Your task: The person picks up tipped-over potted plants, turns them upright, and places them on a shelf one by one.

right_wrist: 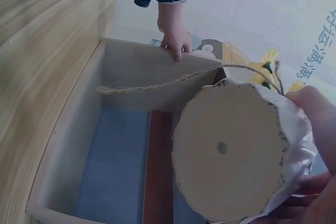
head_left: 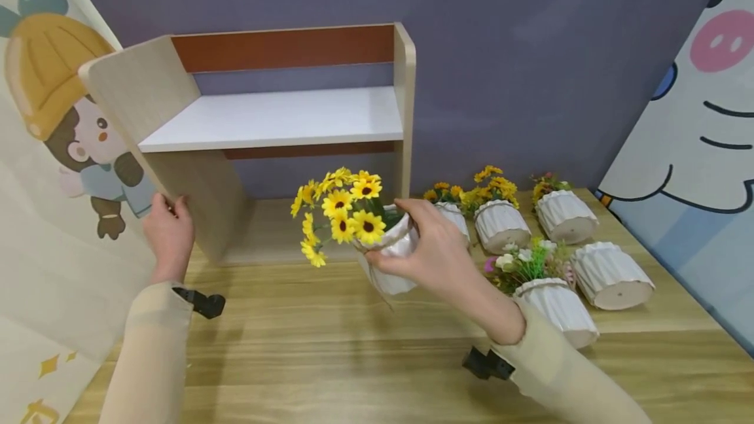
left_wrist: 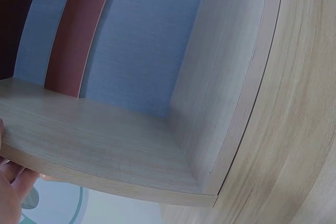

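My right hand [head_left: 438,247] grips a white pleated flowerpot [head_left: 391,267] by its rim, thumb on the near side. Yellow sunflower-like blooms [head_left: 341,208] lean out of it to the left. The pot is tilted and held above the table, in front of a small two-tier shelf [head_left: 271,120]. Its round pale base [right_wrist: 231,150] with a centre hole faces the right wrist camera, and a twine end [right_wrist: 173,81] dangles loose. At the left, my left hand [head_left: 169,234] pinches the front edge of the shelf's side panel [left_wrist: 105,156], fingers on the outer side.
Several white potted flowers stand at the right, among them a yellow one [head_left: 501,221] and a mixed one [head_left: 554,306]. The wooden table [head_left: 294,358] meets a grey-blue wall [head_left: 518,84] behind. Cartoon-printed panels [head_left: 701,129] flank both sides.
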Demonstrator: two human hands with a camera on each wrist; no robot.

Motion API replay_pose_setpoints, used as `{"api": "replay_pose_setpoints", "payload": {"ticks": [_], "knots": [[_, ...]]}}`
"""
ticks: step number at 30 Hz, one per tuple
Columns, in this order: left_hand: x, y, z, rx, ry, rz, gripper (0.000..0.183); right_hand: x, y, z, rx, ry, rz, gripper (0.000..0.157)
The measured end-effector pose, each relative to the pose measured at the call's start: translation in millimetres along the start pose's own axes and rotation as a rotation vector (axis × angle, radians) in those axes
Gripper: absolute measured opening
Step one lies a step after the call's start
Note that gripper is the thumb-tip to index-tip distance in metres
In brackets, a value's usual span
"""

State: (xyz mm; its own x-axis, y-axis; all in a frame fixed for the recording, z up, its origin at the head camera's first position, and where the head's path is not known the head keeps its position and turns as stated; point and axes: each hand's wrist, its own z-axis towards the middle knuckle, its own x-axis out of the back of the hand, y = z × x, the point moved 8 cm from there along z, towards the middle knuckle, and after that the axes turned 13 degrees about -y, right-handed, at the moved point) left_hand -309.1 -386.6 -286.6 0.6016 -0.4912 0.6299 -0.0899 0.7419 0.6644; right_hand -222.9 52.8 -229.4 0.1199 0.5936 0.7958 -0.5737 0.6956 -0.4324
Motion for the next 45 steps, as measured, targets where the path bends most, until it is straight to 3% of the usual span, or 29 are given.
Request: {"api": "replay_pose_setpoints", "payload": {"ticks": [5, 12, 31, 40, 45], "knots": [[0.3, -1.6, 0.3, 0.004, 0.003, -0.005, 0.035, 0.1, -4, 5, 0.015, 0.021, -0.006, 0.087], [0.5, -0.4, 1.2, 0.01, 0.002, -0.008, 0.035, 4.5, -9, 11, 0.1, 0.112, 0.015, 0.085], [-0.5, 0.8, 1.5, -0.011, 0.026, -0.021, 0.033, 23.3, -27, 25, 0.223, 0.201, 0.124, 0.073], [1.7, -3.4, -2.1, -0.013, 0.064, -0.041, 0.033, 30.7, -36, 36, 0.24, 0.249, 0.149, 0.07], [1.2, -2.8, -2.4, -0.007, 0.045, -0.036, 0.034, 35.9, -41, 41, 0.26, 0.291, 0.16, 0.07]]}}
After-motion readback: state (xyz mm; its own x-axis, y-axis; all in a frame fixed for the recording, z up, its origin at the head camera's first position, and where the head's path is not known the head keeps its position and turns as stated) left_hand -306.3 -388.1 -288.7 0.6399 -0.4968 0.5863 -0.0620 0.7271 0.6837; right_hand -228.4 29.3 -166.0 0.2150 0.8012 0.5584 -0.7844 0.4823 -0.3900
